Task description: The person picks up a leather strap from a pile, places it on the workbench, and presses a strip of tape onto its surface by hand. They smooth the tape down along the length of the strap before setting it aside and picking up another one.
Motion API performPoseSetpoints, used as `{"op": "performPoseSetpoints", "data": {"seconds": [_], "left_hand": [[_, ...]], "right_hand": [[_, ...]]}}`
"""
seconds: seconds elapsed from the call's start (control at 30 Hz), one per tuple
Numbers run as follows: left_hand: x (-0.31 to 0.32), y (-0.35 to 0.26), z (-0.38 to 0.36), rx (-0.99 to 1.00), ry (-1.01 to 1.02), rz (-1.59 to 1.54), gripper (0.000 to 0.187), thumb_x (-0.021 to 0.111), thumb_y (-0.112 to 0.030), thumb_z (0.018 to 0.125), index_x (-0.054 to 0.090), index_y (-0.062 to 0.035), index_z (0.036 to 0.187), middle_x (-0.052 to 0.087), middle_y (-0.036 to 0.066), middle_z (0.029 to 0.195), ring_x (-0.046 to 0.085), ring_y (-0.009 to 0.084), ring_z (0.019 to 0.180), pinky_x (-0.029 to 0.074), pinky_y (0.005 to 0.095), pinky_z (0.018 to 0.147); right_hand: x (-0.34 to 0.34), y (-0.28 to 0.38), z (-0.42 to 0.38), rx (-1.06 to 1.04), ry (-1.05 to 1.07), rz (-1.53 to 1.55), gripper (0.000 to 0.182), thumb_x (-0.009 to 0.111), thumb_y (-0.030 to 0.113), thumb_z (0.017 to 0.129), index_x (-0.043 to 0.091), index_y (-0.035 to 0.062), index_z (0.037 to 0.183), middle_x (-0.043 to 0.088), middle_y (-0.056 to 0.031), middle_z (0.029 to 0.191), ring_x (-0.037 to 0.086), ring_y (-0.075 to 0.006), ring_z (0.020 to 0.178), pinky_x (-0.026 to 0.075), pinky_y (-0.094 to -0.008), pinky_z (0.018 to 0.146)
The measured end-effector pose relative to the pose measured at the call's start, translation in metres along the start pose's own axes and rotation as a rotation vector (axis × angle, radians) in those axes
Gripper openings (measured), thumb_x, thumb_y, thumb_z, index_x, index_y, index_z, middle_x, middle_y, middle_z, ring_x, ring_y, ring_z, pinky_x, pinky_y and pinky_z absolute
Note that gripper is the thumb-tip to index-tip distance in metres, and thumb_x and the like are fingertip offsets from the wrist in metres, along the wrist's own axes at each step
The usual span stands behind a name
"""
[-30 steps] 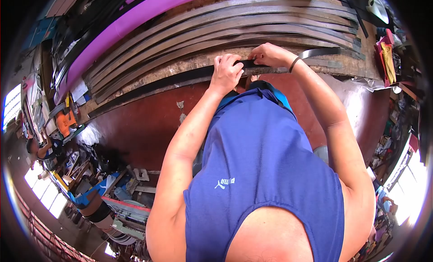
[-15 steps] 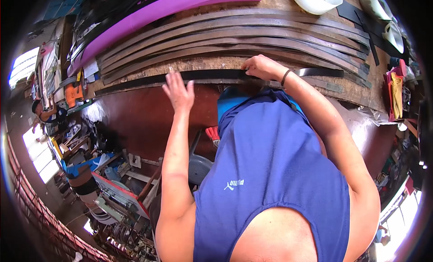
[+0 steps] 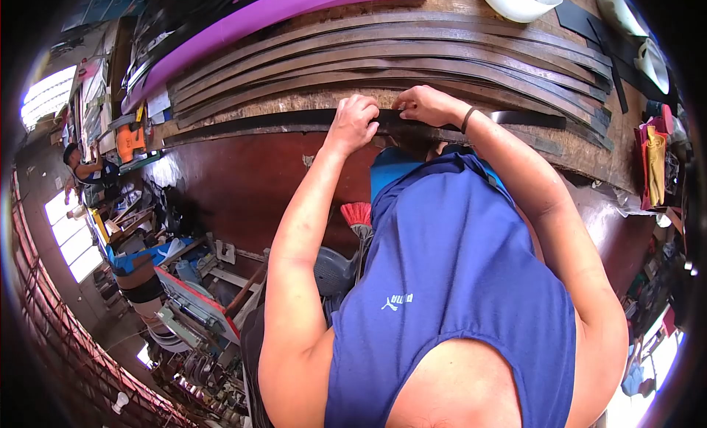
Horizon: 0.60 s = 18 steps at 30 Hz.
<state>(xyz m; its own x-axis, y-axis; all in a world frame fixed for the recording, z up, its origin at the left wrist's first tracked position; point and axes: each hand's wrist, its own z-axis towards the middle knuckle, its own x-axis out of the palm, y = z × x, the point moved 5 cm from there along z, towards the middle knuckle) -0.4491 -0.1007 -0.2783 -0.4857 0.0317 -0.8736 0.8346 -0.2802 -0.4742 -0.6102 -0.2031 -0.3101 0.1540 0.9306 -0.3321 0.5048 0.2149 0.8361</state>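
We had both hands on the black strip (image 3: 280, 121) lying along the near edge of the workbench (image 3: 309, 102). Our left hand (image 3: 352, 123) clenched over it; just beside, our right hand (image 3: 425, 104) pinched it. We judged steady, even pressure beneath the fingers best.

Long black strip (image 3: 294, 121) lies flat along the workbench's near edge; slightly curved.
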Motion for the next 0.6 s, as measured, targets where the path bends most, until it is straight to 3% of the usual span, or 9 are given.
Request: {"op": "performPoseSetpoints", "data": {"seconds": [0.27, 0.37, 0.6], "left_hand": [[0.000, 0.004, -0.001, 0.043, -0.001, 0.004, 0.024, 0.080, -0.012, 0.073, 0.066, -0.0109, 0.093, 0.068, 0.002, 0.109, 0.061, 0.0255, 0.107, 0.046, 0.0432, 0.091], [-0.001, 0.006, -0.004, 0.052, -0.013, 0.006, 0.024, 0.080, -0.013, 0.074, 0.066, -0.0112, 0.093, 0.068, 0.001, 0.110, 0.061, 0.0247, 0.108, 0.045, 0.0432, 0.092], [0.004, 0.003, -0.004, 0.059, -0.030, 0.007, 0.023, 0.082, -0.016, 0.075, 0.069, -0.0114, 0.093, 0.068, 0.000, 0.113, 0.061, 0.0235, 0.110, 0.045, 0.0444, 0.094]], "right_hand": [[-0.009, 0.003, -0.021, -0.099, -0.040, -0.082, 0.048, 0.074, 0.013, 0.085, 0.064, 0.0062, 0.132, 0.075, -0.0202, 0.109, 0.071, -0.0351, 0.103, 0.055, -0.0434, 0.092], [-0.020, 0.001, -0.042, -0.031, 0.016, -0.077, 0.051, 0.074, 0.013, 0.084, 0.063, 0.0072, 0.134, 0.074, -0.0214, 0.112, 0.071, -0.0361, 0.104, 0.055, -0.0448, 0.092], [-0.027, 0.002, -0.062, -0.024, -0.013, -0.139, 0.045, 0.071, 0.007, 0.086, 0.066, 0.0076, 0.130, 0.075, -0.0190, 0.108, 0.071, -0.0368, 0.099, 0.054, -0.0451, 0.088]]}}
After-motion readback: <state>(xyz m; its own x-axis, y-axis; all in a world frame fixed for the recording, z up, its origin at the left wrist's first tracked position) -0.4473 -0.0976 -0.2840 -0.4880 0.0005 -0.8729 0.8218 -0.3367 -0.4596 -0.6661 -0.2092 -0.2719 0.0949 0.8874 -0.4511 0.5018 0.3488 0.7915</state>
